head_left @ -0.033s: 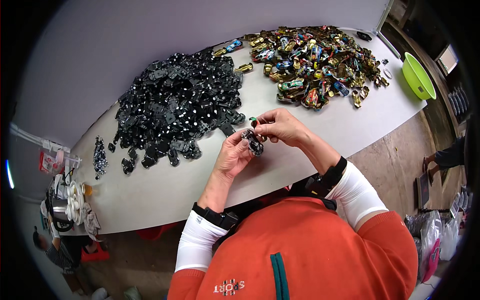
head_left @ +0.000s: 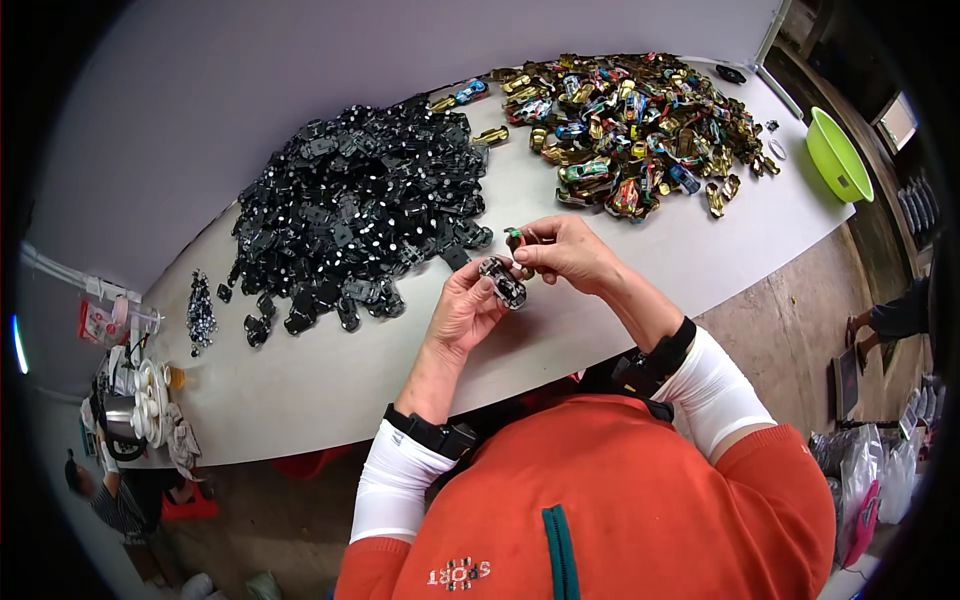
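Note:
My left hand (head_left: pixel 462 308) pinches a black toy car chassis (head_left: pixel 504 284) between thumb and fingers, its detailed inner face turned partly up. Close beside it, my right hand (head_left: pixel 572 252) holds a small toy car body shell (head_left: pixel 514 240) with green and red on it, mostly covered by the fingers. Shell and chassis are close together; whether they touch, I cannot tell. Beyond my left hand rises a large heap of black toy car chassis (head_left: pixel 350 190), some with white round spots. A heap of shiny, colourful toy car shells (head_left: pixel 625 125) lies farther off to the right.
Both heaps lie on a pale table (head_left: pixel 640 270). A green plastic basin (head_left: pixel 838 155) is at its right end. At the left are a small pile of shiny little parts (head_left: pixel 201 318), a tray of cups (head_left: pixel 152 410) and a metal kettle (head_left: pixel 122 420). Another person (head_left: pixel 125 505) is at the lower left.
The chassis in my left hand has turned so that more of its inner face shows. The shell in my right hand has tilted and shows more red and green.

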{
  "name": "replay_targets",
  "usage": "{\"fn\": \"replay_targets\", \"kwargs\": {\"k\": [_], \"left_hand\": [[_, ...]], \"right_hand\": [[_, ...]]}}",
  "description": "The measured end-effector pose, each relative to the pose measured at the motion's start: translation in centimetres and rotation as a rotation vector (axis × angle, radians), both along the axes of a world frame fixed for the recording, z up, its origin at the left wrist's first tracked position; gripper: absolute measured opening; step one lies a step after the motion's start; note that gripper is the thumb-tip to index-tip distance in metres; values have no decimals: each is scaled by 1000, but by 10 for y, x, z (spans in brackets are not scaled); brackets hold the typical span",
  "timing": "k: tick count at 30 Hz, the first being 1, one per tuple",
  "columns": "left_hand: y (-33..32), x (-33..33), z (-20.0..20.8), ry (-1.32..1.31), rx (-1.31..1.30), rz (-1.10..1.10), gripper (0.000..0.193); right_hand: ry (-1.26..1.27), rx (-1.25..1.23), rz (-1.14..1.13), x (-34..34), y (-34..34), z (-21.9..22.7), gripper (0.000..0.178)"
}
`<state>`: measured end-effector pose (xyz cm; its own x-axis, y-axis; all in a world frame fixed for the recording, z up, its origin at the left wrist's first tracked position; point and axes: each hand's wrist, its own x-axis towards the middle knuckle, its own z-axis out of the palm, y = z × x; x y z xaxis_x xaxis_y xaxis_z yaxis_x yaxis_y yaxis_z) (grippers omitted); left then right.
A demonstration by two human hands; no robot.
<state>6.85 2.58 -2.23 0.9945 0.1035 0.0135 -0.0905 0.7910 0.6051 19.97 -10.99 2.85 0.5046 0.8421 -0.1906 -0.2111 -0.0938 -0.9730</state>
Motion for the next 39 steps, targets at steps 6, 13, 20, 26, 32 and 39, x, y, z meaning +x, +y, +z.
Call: {"fn": "replay_targets", "kwargs": {"k": [6, 13, 20, 26, 32, 39], "left_hand": [[13, 0, -4, -23, -19, 153, 33], [9, 0, 0, -1, 60, 184, 31], [5, 0, 0, 2, 104, 185, 30], [5, -1, 1, 18, 105, 204, 32], [1, -7, 13, -6, 126, 244, 35], [-3, -8, 20, -10, 223, 248, 35]], "right_hand": [[-162, 117, -146, -19, -12, 17, 12], [-279, 61, -161, -30, -10, 16, 11], [-407, 10, -143, -31, -9, 16, 14], [-531, 82, -149, -40, -4, 15, 27], [-956, 153, -84, -43, -4, 18, 49], [-1027, 86, 19, -48, -4, 34, 46]]}}
